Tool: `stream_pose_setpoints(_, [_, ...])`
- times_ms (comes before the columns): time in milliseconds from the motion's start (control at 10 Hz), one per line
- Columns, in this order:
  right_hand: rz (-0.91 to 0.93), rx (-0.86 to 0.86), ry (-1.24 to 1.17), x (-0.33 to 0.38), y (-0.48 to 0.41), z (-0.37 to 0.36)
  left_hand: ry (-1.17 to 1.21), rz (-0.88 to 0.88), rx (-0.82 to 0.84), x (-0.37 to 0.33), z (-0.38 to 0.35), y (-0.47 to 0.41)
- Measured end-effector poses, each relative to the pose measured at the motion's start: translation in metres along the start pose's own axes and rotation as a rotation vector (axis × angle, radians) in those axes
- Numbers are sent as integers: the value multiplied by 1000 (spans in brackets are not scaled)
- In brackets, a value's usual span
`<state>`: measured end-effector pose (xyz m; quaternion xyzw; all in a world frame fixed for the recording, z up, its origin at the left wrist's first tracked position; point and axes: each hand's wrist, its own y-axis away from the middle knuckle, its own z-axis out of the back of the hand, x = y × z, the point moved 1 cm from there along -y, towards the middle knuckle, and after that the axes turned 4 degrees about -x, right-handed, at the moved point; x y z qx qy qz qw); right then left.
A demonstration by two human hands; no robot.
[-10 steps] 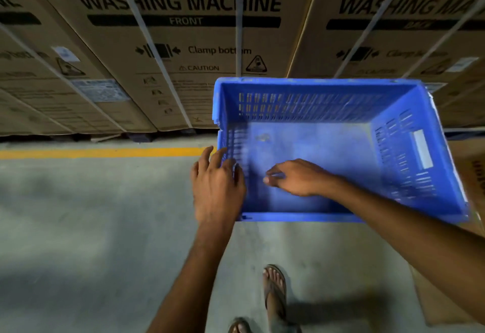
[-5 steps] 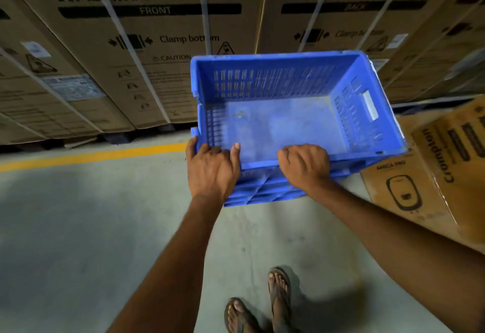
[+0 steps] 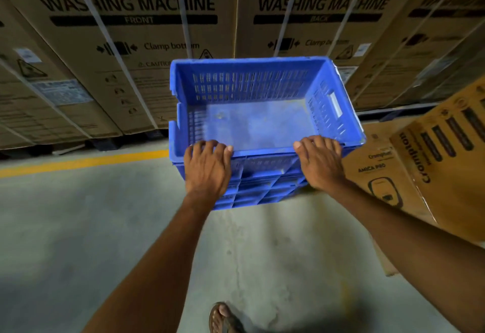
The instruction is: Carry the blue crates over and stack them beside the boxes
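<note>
Both hands, left (image 3: 207, 168) and right (image 3: 321, 163), curl over the blue crate's (image 3: 252, 122) near rim, gripping it.

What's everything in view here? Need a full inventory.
blue crates: at least two, blue, stacked centre, top one empty
washing machine boxes: several, brown, white straps, row behind crates
Crompton boxes: two, brown, floor at right
floor line: one, yellow, left, before the big boxes
floor: one, grey, underfoot
sandalled foot: one, dark sandal, bottom centre
left hand: one, fingers grip top crate's near rim
right hand: one, fingers grip same rim, further right
</note>
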<state>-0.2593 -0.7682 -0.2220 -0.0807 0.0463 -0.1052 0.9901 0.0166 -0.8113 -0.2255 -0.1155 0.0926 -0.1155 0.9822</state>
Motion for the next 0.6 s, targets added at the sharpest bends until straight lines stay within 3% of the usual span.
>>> stream_pose_setpoints(200, [3,84,-67,2,-11,-5,21,72,42,0,-16,-8])
stream_pose_setpoints(300, [61,421,-184,-13,-24,10,61,90,287,5,-4,-14])
stream_pose_setpoints(400, [85,385,-457,-31,-12,56,78,62,167,-1,43,8])
stream_pose_setpoints(600, [-29,22,-794,-55,33,137,102,102,-101,-51,129,72])
